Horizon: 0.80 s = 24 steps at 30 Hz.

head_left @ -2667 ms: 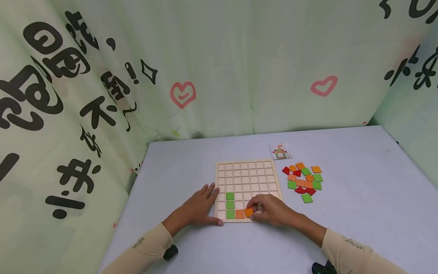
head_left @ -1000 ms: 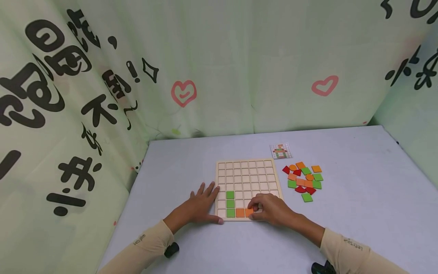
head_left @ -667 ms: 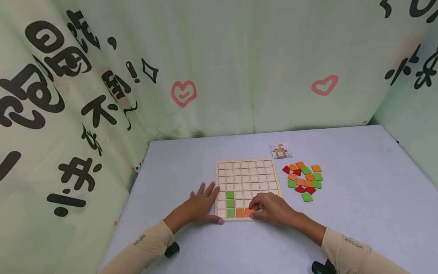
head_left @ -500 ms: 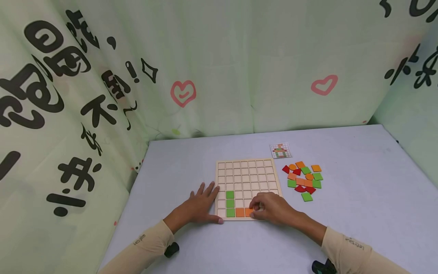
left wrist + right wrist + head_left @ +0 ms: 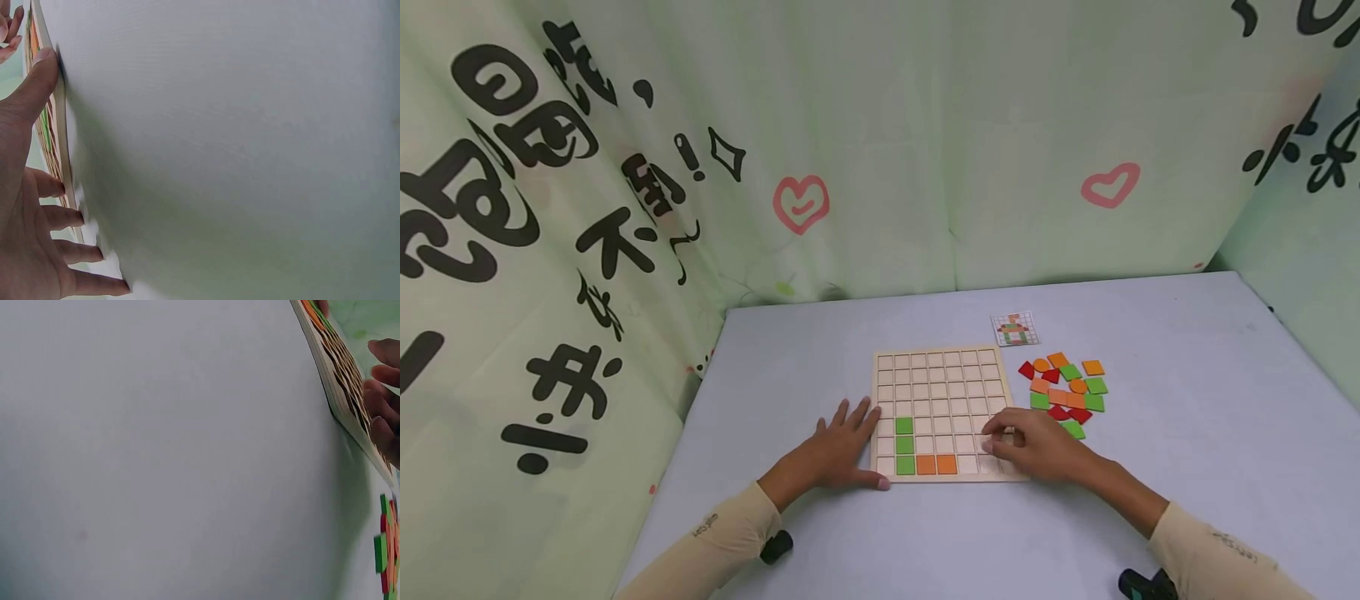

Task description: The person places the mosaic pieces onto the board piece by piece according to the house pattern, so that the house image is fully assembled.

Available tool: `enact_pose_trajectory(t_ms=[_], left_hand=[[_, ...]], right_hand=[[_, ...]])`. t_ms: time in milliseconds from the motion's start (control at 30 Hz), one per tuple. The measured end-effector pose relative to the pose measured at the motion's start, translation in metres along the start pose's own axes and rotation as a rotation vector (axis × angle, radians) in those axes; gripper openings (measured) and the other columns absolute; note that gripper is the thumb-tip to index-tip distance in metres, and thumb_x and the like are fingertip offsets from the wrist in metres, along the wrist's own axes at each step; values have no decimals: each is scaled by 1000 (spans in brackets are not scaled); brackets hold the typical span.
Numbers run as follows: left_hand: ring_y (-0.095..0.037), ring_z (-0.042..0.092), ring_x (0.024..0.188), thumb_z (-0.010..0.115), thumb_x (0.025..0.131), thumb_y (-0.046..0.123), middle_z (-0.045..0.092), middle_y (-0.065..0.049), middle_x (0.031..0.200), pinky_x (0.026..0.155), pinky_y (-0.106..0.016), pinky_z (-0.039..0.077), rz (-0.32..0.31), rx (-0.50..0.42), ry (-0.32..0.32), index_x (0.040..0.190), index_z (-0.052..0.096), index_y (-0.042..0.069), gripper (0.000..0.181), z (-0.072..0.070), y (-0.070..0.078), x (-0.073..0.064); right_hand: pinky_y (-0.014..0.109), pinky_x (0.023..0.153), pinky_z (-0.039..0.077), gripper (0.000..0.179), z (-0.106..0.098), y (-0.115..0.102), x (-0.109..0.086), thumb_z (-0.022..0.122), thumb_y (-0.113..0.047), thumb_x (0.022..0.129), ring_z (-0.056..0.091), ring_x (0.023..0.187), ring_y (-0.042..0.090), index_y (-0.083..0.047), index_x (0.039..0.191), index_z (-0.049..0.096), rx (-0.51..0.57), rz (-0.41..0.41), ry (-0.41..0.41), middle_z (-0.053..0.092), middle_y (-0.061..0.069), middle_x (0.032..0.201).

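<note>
Pale green curtain (image 5: 880, 150), softly creased and printed with black lettering and pink hearts, hangs behind your table (image 5: 1165, 375), whose lilac-white covering looks smooth and matte. Your board (image 5: 943, 408) lies on it just ahead of you, a thin wooden panel with a raised rim and shallow square cells. Flat tiles fill part of it: three green squares (image 5: 905, 445) run up the second column from the left, and two orange squares (image 5: 947, 465) lie side by side in the bottom row, beside the lowest green. Loose tiles (image 5: 1076, 401), red, green and orange, cluster right of the board, nearer you than a small pattern card (image 5: 1016, 330). Your left hand (image 5: 842, 454) is spread wide at the board's left edge. Your right hand (image 5: 1039, 443) curves loosely over its lower right side, nothing visible between thumb and forefinger. Unlike half a second ago, it is clear of the right-hand orange square and farther right; your left hand is unmoved
</note>
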<state>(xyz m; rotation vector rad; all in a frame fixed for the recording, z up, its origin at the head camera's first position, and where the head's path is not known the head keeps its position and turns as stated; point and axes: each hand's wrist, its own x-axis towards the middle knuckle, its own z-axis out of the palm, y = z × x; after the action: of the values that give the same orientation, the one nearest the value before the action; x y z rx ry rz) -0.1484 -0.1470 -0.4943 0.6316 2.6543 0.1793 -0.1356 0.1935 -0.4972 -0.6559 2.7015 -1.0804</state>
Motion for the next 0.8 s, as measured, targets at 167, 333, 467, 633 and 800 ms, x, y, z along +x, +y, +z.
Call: enact_pose_trajectory(t_ms=[167,333,467,633,800], left_hand=[[-46,14,153,66,76,78,15,-11,169,110,-71,29,-2,-2,-1,162,19,16,116,-1,0,-1],[-46,13,153,66,77,77,14,-11,169,111,-71,28,-6,-3,-3,162,19,16,115,-2,0,0],[-46,13,153,65,77,78,14,-10,169,111,-71,28,-3,5,-4,162,18,16,116,-1,0,1],[-45,13,153,63,77,80,14,-10,169,111,-70,29,4,28,4,162,18,16,116,1,-2,3],[-45,14,153,63,76,81,14,-10,169,111,-69,29,2,29,6,162,18,17,116,3,-3,4]], right_hand=[[20,54,42,18,-19,19,-12,78,-21,88,48,61,6,-15,105,75,-68,74,86,67,-9,90],[21,57,43,23,-35,39,-26,81,-18,84,50,70,9,-12,105,75,-136,133,172,71,-4,92],[21,58,43,25,-42,51,-36,84,-16,81,51,73,12,-11,104,75,-188,158,240,71,0,93],[21,56,41,25,-45,60,-43,85,-16,79,49,70,14,-10,101,74,-213,210,282,67,5,95],[22,56,41,28,-44,62,-44,86,-16,77,50,73,16,-8,100,73,-209,219,300,67,7,94]])
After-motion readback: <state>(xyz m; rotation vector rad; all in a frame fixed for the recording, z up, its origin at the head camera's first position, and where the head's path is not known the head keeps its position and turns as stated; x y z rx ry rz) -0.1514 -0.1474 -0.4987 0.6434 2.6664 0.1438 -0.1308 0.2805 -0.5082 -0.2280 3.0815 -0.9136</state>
